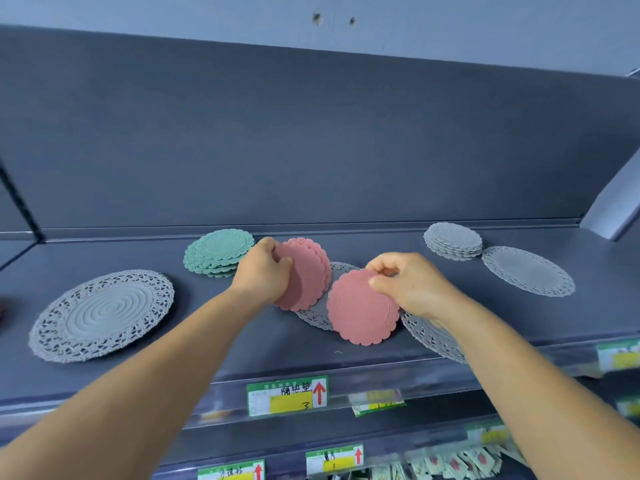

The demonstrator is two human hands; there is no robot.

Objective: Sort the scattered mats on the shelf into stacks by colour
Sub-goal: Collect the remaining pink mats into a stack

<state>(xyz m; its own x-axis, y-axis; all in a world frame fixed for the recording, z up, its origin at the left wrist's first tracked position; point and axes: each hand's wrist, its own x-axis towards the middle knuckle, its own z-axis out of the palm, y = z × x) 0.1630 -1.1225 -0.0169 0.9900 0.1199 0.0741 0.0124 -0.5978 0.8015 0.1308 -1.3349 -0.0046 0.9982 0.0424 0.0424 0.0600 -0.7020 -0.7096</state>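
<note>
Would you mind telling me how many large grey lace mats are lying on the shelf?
4: far left, far right, one under the pink mats at centre, one under the right hand's wrist. Some look layered, so more may be hidden.

Matt, seemingly rubbery pink mats (360, 306)

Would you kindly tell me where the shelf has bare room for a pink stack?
Bare shelf lies in front between the large grey lace mat and the pink mats; also behind, between the green stack and the small grey stack. The middle is crowded, with grey mats under both hands.
</note>
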